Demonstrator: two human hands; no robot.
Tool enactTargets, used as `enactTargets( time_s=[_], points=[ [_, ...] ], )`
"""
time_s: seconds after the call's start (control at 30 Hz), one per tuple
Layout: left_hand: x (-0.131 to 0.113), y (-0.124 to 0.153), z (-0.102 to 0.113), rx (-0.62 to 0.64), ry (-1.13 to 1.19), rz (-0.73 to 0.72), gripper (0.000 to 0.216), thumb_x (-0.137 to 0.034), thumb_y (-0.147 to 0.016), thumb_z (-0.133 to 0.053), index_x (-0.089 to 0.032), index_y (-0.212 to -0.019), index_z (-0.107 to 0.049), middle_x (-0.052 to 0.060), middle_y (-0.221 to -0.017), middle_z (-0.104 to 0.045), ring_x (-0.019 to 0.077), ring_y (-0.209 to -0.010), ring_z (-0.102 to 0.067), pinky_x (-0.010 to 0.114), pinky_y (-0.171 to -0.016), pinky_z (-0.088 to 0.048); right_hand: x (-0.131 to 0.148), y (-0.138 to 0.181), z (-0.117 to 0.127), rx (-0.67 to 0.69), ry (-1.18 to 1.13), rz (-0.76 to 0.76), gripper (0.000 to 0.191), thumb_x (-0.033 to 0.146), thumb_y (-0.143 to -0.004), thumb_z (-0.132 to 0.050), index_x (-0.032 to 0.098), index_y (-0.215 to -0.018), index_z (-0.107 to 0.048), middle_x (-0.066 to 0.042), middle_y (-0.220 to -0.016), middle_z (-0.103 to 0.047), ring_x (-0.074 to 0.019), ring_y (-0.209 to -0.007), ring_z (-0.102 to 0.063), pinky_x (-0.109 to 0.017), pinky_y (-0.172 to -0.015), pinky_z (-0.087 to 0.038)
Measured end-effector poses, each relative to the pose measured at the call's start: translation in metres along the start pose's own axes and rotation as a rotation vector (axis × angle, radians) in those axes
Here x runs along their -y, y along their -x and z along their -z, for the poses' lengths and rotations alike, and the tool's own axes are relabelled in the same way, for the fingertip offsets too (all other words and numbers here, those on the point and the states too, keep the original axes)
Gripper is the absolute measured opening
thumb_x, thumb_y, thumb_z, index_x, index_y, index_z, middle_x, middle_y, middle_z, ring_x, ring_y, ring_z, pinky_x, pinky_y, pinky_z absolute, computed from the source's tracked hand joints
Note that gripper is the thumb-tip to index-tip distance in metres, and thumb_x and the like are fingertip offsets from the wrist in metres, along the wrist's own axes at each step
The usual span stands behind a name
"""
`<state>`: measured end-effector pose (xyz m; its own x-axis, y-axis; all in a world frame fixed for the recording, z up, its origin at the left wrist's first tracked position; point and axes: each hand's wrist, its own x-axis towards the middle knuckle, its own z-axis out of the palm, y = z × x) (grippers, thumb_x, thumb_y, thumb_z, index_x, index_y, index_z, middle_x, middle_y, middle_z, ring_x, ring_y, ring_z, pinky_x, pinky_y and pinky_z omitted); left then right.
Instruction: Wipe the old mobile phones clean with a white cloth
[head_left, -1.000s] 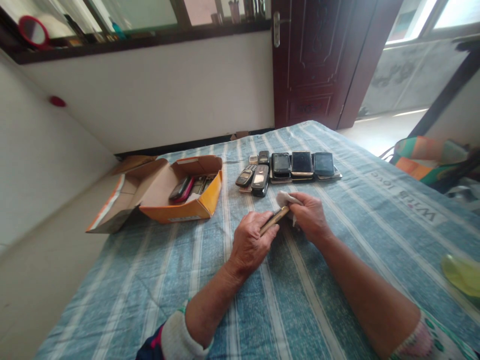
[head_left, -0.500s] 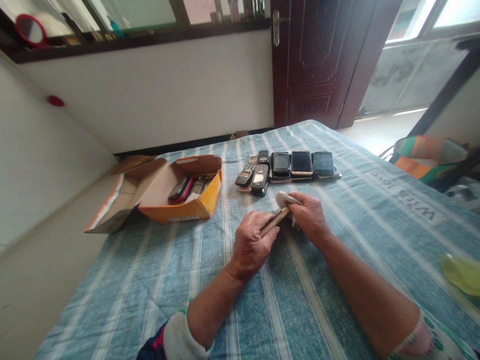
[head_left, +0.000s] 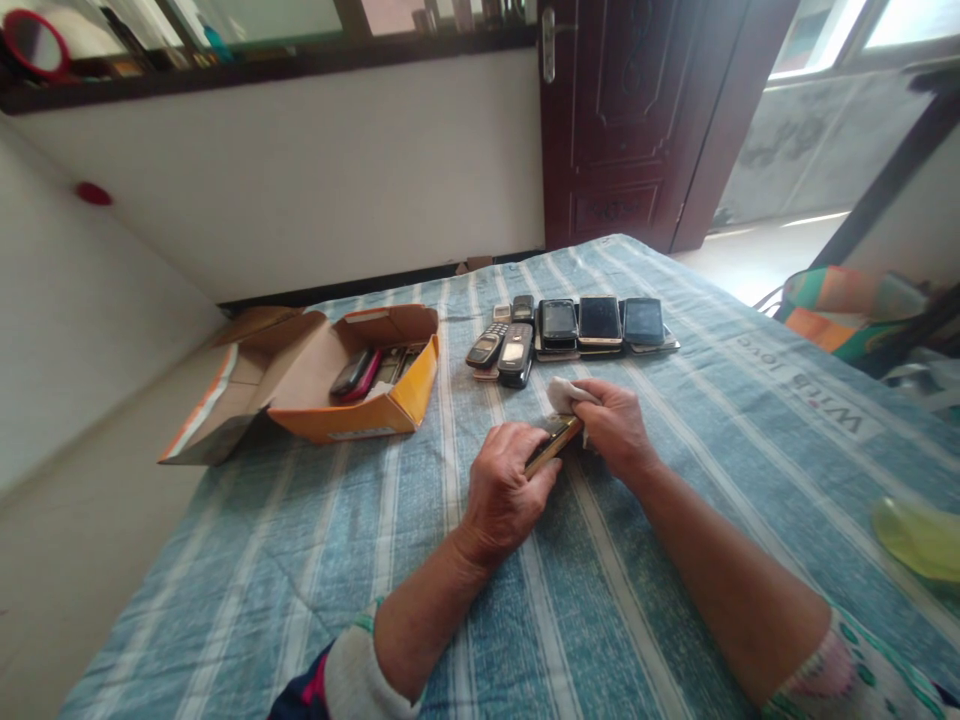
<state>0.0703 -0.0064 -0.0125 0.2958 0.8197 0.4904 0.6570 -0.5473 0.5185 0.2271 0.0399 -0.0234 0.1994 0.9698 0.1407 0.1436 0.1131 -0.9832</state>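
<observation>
My left hand point(head_left: 504, 487) is closed around the near end of a gold-edged mobile phone point(head_left: 556, 445), held tilted above the striped bedcover. A crumpled white cloth point(head_left: 568, 394) is pinched in my right hand point(head_left: 619, 425), pressed at the phone's far end. Part of the phone is hidden behind my left fingers. Just beyond my hands lie several old phones: a keypad phone point(head_left: 487, 345), a silver-and-black phone point(head_left: 516, 355), and stacks topped by touchscreen phones such as the one with a gold rim point(head_left: 600, 321).
An open orange cardboard box point(head_left: 349, 432) with phones inside stands to the left, its lid folded out. The blue striped bedcover point(head_left: 315, 560) spreads under everything. A yellow-green item point(head_left: 915, 540) lies at the right. Behind are a white wall and a dark red door point(head_left: 622, 120).
The phone has turned in my left hand, so more of its dark face shows. The cloth stays at its far end. The whole view has shifted slightly.
</observation>
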Motion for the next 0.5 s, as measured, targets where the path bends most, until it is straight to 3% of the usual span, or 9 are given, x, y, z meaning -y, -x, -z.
enactTargets(
  time_s=[0.5],
  points=[
    [-0.0024,0.0020,-0.0031,0.024,-0.051,-0.036,0.028,-0.014,-0.076,-0.068,-0.019,-0.104,-0.066,0.007,-0.098,-0.066,0.0232,-0.091,-0.058,0.038,-0.083,-0.051,-0.0055,-0.0021,-0.0010,0.002,-0.017,0.008,0.032,0.021,-0.063,-0.050,0.017,-0.082,-0.075,-0.001,-0.069,-0.066,-0.0168,-0.065,-0.056,-0.027,-0.063,-0.042]
  ],
)
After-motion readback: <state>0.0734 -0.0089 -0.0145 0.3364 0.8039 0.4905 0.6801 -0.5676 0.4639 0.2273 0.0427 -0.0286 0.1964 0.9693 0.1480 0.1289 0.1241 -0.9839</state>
